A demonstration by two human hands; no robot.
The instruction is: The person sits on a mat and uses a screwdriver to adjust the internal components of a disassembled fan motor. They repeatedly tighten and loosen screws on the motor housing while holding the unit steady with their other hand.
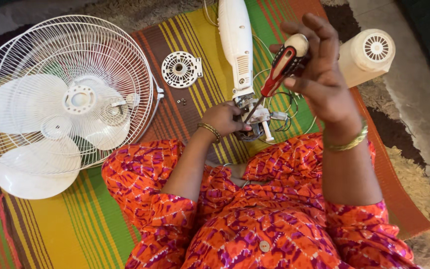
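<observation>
While steadying fan motor (253,118) with left hand (223,118) | right hand (319,74) fingers wrapped around screwdriver (274,75) | shaft slanting down-left into motor.

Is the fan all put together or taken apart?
Taken apart. The wire cage and blades lie on the striped mat, away from the motor the left hand holds.

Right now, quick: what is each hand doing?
Left hand: closed on the fan motor, steadying it.
Right hand: closed around the screwdriver, tip down at the motor.
</observation>
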